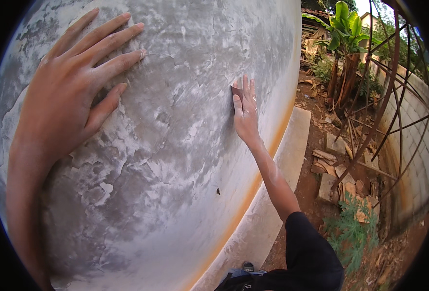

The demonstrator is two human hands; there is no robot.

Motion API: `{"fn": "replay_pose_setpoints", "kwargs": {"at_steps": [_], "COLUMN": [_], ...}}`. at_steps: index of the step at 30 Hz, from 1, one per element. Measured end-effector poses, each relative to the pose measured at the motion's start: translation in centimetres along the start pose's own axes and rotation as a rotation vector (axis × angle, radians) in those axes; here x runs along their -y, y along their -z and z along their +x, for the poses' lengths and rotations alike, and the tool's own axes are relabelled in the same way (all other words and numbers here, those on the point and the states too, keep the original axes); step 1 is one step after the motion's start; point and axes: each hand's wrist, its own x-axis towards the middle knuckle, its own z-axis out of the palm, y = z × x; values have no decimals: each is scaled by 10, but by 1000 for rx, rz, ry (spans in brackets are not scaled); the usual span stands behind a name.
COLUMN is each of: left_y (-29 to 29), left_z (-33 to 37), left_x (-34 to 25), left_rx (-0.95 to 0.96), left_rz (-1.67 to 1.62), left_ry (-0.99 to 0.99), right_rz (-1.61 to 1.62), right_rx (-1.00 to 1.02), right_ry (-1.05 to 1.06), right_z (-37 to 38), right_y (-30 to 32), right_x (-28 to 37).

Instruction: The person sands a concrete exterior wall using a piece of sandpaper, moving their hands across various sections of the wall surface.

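A grey and white wall (175,116) with flaking, patchy paint fills most of the view. Flat against its upper left part rests my left hand (66,89), fingers spread and nothing in it. Farther right, my right hand (246,119) presses a small brownish sheet that looks like sandpaper (236,90) against the wall. Its fingers point upward and cover part of the sheet. White dust marks the fingers and forearm of that arm. A small dark spot (218,191) shows on the wall below.
An orange-brown stained strip runs along the wall's foot, above a pale concrete ledge (292,140). To the right are rusty metal bars (391,92), a banana plant (343,29), broken blocks (327,188), a leafy green plant (352,228) and a block wall (411,131).
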Motion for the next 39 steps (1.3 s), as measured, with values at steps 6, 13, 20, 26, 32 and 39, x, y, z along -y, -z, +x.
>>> {"fn": "replay_pose_setpoints", "kwargs": {"at_steps": [6,13,20,26,32,39], "left_y": [-1,2,0,6,7,-5], "left_z": [0,0,1,5,-4,5], "left_x": [1,-4,-6,-3,-2,-7], "left_rx": [-17,-23,-17,-7,-9,22], "left_rz": [-46,-98,-93,-98,-116,-117], "left_ry": [3,32,37,-1,30,36], "right_rz": [280,239,335,324,235,305], "right_rx": [-59,-126,-79,-141,-70,-100], "right_ry": [7,37,36,148,332,215], "right_z": [7,25,43,84,71,65], "right_y": [-18,-23,-4,-10,-19,-14], "right_x": [33,64,63,67,80,76]}}
